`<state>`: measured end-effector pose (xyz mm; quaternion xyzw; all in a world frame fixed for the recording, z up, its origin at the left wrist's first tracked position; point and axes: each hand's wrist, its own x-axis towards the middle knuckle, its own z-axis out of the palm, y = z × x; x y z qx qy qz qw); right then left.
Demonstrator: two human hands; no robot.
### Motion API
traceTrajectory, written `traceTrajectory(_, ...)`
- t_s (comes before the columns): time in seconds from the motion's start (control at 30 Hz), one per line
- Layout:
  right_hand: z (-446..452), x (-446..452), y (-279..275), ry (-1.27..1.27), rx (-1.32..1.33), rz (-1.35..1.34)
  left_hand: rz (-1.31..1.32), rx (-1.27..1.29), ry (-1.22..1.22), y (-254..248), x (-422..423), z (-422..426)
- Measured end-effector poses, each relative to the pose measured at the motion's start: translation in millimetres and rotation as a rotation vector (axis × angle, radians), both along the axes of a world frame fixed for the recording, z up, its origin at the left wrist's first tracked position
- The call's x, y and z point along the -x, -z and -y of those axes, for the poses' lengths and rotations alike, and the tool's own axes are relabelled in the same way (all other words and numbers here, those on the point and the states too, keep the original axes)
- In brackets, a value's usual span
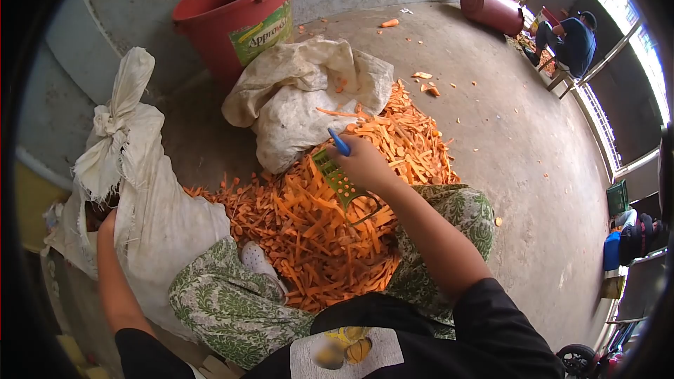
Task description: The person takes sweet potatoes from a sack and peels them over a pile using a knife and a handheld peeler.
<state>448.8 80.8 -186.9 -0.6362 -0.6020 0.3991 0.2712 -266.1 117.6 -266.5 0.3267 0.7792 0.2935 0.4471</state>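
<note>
My right hand [358,161] is closed around a blue handle [339,142]; the rest of that tool is hidden. Just below the hand, a green perforated plastic piece [342,184] sits over the heap of orange peelings [309,231]; I cannot tell whether the hand grips it too. My left forearm [116,274] reaches into a hole in the side of a white woven sack [172,203], knotted at its top. The left hand is inside, its fingers hidden. Dark reddish contents show at the hole [98,215].
Behind the heap lie a crumpled white sack [302,91] and a large red tub [210,21]. Scattered orange pieces [428,89] dot the concrete floor [519,168]. Far right, a person [576,45] sits near a tipped red barrel [491,10]. A white clog [258,260] is between my knees.
</note>
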Motion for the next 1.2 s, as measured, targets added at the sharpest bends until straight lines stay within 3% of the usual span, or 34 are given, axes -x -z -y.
traceTrajectory(0.63, 1, 1, 0, -0.002, -0.007, 0.028, -0.176, -0.021, 0.057, -8, -17, 0)
traceTrajectory(1.0, 4, -3, 5, -0.043, -0.110, 0.312, -0.234, -0.035, 0.086, -16, -17, -10)
traceTrajectory(1.2, 2, -1, 13, -0.032, -0.114, 0.286, -0.239, -0.035, 0.086, -16, -16, -13)
